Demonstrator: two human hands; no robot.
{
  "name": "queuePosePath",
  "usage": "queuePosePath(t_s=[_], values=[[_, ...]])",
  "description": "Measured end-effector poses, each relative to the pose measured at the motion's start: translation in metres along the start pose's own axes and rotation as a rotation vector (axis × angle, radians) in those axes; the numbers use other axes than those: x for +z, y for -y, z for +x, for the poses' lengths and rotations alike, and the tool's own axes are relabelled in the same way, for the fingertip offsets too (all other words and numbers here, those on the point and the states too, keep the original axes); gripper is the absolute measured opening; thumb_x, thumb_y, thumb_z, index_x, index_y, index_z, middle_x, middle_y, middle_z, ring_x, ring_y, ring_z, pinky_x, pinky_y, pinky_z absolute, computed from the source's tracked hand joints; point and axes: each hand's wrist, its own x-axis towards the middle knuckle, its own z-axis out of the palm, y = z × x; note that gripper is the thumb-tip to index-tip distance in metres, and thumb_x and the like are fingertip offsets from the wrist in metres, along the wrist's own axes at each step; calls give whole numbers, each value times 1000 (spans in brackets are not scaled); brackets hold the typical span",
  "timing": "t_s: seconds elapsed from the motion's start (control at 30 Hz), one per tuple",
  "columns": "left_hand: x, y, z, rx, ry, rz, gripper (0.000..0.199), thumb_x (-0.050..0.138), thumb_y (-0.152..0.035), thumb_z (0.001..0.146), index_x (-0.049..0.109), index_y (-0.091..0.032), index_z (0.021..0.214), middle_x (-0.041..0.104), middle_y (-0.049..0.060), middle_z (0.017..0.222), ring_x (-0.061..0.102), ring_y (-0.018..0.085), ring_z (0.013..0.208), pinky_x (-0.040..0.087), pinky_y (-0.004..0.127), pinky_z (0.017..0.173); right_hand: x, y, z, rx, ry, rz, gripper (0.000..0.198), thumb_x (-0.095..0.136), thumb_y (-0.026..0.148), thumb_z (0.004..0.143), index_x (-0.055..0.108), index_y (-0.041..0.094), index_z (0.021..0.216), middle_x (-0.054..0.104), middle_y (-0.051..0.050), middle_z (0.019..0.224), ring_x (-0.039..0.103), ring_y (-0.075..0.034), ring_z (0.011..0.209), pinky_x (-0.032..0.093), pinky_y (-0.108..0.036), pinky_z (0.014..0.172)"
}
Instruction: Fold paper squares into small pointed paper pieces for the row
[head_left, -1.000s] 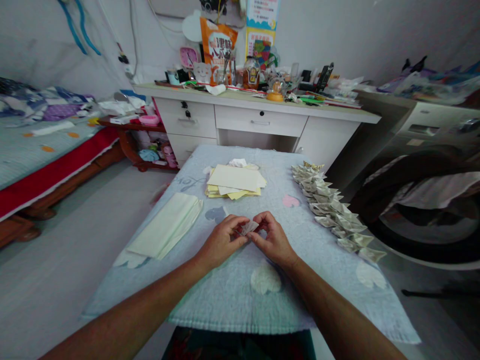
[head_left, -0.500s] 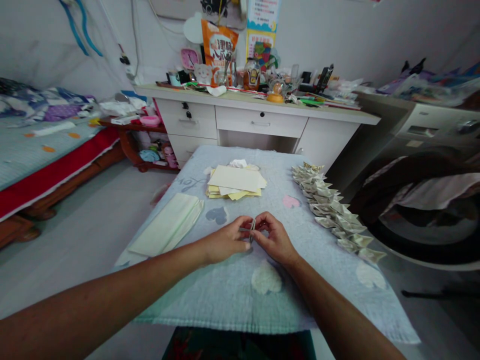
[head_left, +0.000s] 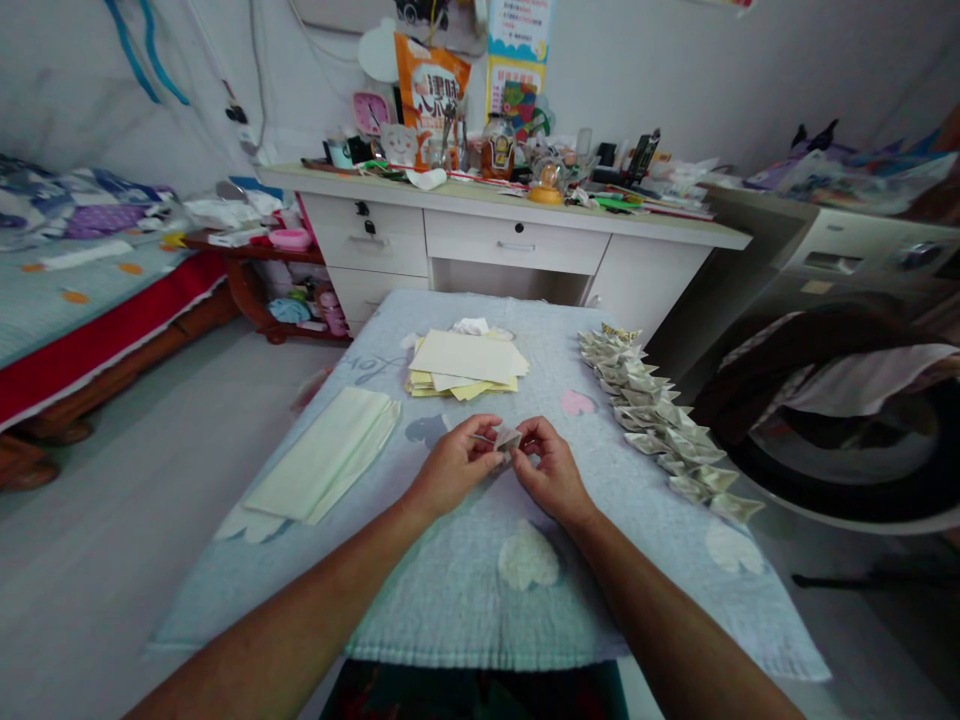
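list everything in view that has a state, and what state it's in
left hand: pinching the small paper piece
right hand: pinching it too
small paper piece: folded, held up between the fingers
paper shapes: folded, grouped in rows
cream sheets: stacked unevenly, lying flat
pale green sheets: layered, lying flat
blue cloth: spread out
middle drawer: shut
orange bag: upright

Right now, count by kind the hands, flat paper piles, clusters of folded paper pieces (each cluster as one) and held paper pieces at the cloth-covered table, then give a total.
Hands: 2 (left hand, right hand)
Flat paper piles: 2 (cream-and-yellow pile, pale green pile)
Clusters: 1 (pointed folded paper pieces)
Held: 1 (small grey paper piece)
Total: 6
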Motion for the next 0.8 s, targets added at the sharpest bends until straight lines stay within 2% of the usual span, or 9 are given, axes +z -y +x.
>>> queuePosePath(t_s=[0.17, 0.37, 0.5, 0.67, 0.8], values=[[6, 0, -2, 68, -77, 66, 40, 60, -17, 76, 56, -19, 116, 66, 7, 105, 65, 16, 85, 53, 30, 77, 6, 1, -1, 2, -93, -105, 19, 55, 16, 76, 44, 22, 91, 50, 2, 79, 51, -11, 66, 43, -24, 61], [9, 3, -5, 110, -143, 122, 31, 55, -14, 78, 58, -20, 109, 65, 6, 104, 64, 17, 90, 52, 29, 80, 10, 4, 0, -64, -73, -204, 17, 49, 9, 73, 47, 21, 85, 48, 1, 79, 47, -13, 68, 39, -24, 61], [12, 4, -7, 148, -194, 141, 33, 53, -10, 77, 56, -20, 109, 61, 5, 107, 62, 15, 88, 51, 29, 79, 12, 3, -2, -53, -90, -237, 19, 47, 7, 70, 47, 21, 83, 46, 2, 73, 45, -13, 65, 37, -24, 59], [18, 1, -9, 210, -175, 174, 36, 52, -6, 74, 57, -21, 107, 59, 4, 104, 60, 15, 90, 50, 29, 82, 12, 2, -3, 10, -106, -214, 19, 52, 12, 71, 46, 22, 86, 45, 5, 67, 43, -12, 58, 34, -24, 55], [19, -1, -11, 164, -131, 113, 34, 53, -7, 74, 57, -21, 105, 61, 4, 102, 61, 16, 92, 50, 30, 82, 11, -1, -3, 22, -125, -251, 16, 50, 11, 70, 46, 22, 81, 46, 5, 66, 43, -12, 58, 33, -24, 55]])
